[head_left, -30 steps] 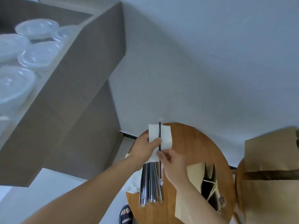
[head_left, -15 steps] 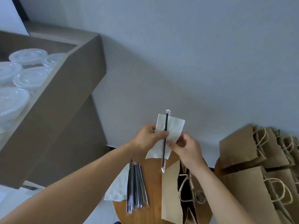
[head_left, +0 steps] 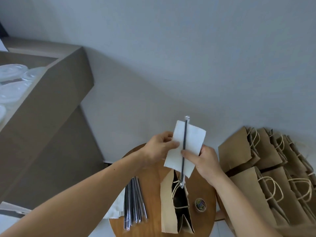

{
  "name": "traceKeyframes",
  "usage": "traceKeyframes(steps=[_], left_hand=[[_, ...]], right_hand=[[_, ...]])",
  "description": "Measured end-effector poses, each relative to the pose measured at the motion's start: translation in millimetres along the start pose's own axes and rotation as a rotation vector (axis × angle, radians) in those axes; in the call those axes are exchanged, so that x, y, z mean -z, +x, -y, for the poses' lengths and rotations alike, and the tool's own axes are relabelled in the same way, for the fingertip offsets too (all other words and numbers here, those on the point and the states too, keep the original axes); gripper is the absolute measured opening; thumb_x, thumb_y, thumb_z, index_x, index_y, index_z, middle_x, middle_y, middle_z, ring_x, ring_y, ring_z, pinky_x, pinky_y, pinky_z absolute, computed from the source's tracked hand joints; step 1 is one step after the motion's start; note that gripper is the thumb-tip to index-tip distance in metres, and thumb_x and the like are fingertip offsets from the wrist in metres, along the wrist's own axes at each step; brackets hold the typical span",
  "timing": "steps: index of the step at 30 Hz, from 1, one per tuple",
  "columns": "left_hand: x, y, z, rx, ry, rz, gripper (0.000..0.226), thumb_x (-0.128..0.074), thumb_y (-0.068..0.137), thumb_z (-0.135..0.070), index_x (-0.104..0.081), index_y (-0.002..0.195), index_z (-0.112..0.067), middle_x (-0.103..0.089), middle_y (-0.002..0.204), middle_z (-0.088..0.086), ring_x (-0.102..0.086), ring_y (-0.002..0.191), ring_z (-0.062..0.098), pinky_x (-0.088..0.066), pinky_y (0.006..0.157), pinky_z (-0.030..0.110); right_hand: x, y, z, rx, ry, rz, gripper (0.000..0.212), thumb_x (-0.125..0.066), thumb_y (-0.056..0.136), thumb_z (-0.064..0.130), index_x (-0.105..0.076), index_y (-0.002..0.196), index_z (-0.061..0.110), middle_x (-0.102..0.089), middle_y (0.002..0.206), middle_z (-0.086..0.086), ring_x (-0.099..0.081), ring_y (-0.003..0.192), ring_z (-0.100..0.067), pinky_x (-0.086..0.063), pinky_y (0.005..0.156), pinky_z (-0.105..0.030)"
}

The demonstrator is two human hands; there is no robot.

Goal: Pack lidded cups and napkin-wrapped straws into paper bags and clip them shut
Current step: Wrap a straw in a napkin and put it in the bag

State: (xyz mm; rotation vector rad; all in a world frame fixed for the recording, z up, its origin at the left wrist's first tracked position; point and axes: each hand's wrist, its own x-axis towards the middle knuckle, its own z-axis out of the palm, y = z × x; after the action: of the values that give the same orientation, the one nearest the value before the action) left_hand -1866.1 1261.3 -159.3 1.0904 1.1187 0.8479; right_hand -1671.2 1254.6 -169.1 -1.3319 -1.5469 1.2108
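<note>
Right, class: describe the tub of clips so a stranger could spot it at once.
Find the round wooden table. An open bag stands on it, and the tub sits just right of that bag. It is the only small round thing there, with coloured clips inside; the straws left of the bag are long.

Lidded cups [head_left: 12, 89] cut by left edge, stacked bags [head_left: 266, 199] cropped at right, small tub [head_left: 200, 204], contents indistinct
</note>
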Motion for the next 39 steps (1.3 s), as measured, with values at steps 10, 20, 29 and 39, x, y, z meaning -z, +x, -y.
traceKeyframes(steps=[10, 20, 29, 39], left_hand=[[-23, -7, 127, 0.493, 0.906, 0.303, 0.072, -0.078, 0.08, -0.026, -0.041, 0.141, -0.015, -0.056, 0.132, 0.008, -0.056, 0.116, 0.026, -0.051, 0.094, 0.033], [-55, -14, 154, 0.53, 0.911, 0.211, 0.076, -0.065, 0.068, -0.071, -0.062, 0.117, -0.013, -0.069, 0.111, 0.006, -0.066, 0.099, 0.024, -0.057, 0.089, 0.042], [-58, -10, 150, 0.607, 0.768, -0.073, 0.024, -0.051, 0.095, -0.027, -0.067, 0.099, -0.01, -0.071, 0.094, 0.007, -0.071, 0.087, 0.022, -0.06, 0.08, 0.035], [-32, -22, 166, 0.674, 0.41, -0.12, 0.036, -0.047, 0.084, -0.033, -0.072, 0.076, -0.007, -0.071, 0.06, 0.006, -0.067, 0.058, 0.025, -0.062, 0.074, 0.043]], right_hand=[[-3, 31, -50, -0.067, -0.106, -0.39, 0.014, -0.068, 0.091, 0.03, -0.061, 0.101, 0.023, -0.065, 0.092, 0.012, -0.062, 0.077, 0.002, -0.045, 0.049, -0.006], [-44, 13, -103, -0.148, -0.3, -0.292, 0.032, -0.062, 0.095, 0.035, -0.059, 0.118, 0.013, -0.067, 0.109, 0.0, -0.064, 0.089, -0.011, -0.042, 0.049, -0.003], [-38, 20, -86, -0.148, -0.206, -0.34, 0.033, -0.062, 0.095, 0.034, -0.057, 0.119, 0.012, -0.066, 0.113, -0.005, -0.066, 0.092, -0.015, -0.048, 0.059, -0.01], [-65, -3, -107, -0.221, -0.464, -0.112, 0.023, -0.06, 0.096, 0.024, -0.061, 0.114, 0.012, -0.068, 0.113, -0.005, -0.065, 0.087, -0.011, -0.041, 0.048, -0.006]])
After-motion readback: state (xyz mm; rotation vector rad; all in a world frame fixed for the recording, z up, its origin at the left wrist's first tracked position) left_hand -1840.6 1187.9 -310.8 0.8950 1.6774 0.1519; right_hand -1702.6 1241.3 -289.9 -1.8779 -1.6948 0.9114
